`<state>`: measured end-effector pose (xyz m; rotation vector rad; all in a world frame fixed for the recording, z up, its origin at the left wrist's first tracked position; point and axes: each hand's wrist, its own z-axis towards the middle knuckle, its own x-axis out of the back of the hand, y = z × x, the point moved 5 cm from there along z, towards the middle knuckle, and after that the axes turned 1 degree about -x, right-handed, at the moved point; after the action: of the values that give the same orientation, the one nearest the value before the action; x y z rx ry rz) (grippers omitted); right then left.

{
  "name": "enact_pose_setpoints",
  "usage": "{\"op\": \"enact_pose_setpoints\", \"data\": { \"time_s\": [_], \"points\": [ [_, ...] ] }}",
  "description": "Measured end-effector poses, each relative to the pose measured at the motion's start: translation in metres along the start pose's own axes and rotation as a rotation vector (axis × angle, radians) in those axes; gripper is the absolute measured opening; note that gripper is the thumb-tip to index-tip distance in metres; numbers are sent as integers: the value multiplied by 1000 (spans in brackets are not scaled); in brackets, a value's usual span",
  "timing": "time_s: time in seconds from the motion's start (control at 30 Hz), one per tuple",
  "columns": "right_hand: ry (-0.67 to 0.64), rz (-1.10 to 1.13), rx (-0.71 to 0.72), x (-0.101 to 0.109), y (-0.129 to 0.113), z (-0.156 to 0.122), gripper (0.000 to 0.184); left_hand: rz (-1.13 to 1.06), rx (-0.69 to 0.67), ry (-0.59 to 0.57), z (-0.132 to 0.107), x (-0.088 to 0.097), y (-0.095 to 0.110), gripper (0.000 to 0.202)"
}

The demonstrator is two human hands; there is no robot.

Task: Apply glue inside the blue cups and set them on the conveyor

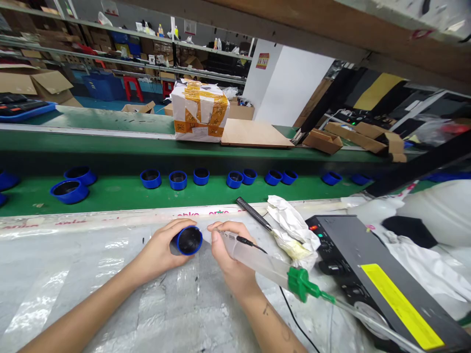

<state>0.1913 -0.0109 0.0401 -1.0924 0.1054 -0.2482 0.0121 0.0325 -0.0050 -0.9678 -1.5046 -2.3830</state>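
My left hand (164, 247) is wrapped round a blue cup-shaped part (189, 240) with a black inside, its opening tilted toward me. In my right hand (235, 260) is a translucent dispensing syringe (263, 262), held like a pen. Its tip points toward the blue part, but my fingers hide the very end. A green cap (300, 283) closes the syringe's back end, and a clear tube runs from it to the lower right. A black cable lies along the barrel and hangs down past my wrist.
Several blue parts (178, 180) stand along the green conveyor belt (117, 196) ahead. To my right is a dark dispenser controller (375, 274) with lit indicators. Between it and my hand lie crumpled tissue (290, 225) and a black-handled tool (253, 213). A taped box (200, 110) sits beyond the belt.
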Motion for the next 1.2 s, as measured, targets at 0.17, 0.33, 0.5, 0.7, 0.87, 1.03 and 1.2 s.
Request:
{"op": "enact_pose_setpoints", "data": {
  "time_s": [0.17, 0.33, 0.5, 0.7, 0.87, 1.03, 1.2],
  "points": [
    [-17, 27, -1, -3, 0, 2, 8, 16, -25, 17, 0, 0, -1, 48],
    [4, -25, -13, 2, 5, 1, 6, 29, -15, 5, -1, 0, -2, 48],
    [0, -63, -32, 5, 8, 0, 4, 30, -12, -2, -1, 0, -1, 47],
    [-15, -148, -45, 7, 7, 0, 3, 38, -11, 7, -1, 1, 1, 45],
    [-19, -97, -16, 5, 5, 1, 6, 34, -29, 7, -2, 0, -1, 45],
    [-28, -38, 9, 2, 4, 2, 8, 36, -42, 12, -1, -1, -1, 45],
    [-15, -129, -21, 6, 7, 2, 5, 34, -42, -1, 0, -1, 0, 46]
  ]
}}
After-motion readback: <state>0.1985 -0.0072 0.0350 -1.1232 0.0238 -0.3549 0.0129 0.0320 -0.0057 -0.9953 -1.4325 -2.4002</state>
